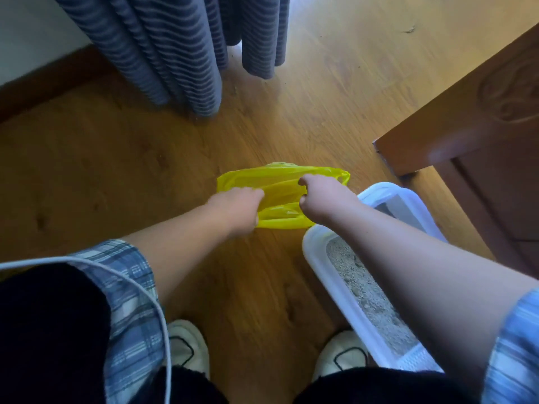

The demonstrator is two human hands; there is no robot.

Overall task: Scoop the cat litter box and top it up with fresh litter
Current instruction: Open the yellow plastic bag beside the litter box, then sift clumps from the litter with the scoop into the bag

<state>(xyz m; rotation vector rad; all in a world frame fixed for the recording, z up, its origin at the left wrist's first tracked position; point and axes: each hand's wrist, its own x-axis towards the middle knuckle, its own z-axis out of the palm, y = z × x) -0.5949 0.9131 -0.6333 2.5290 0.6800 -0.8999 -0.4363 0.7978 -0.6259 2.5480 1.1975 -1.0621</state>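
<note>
**Both hands on the bag [262, 178]**

Left hand [239, 208] and right hand [323, 199] each clutch its rim, fingertips buried in plastic; contents hard to make out. The box [313, 258] sits at 4 o'clock, litter [364, 290] partly hidden under the right forearm

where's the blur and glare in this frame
Head view: motion blur smears the plaid sleeve at lower right; daylight glare washes the wooden floor beside the striped curtain; the yellow bag is fairly sharp; wide-angle distortion bends the edges.
</note>
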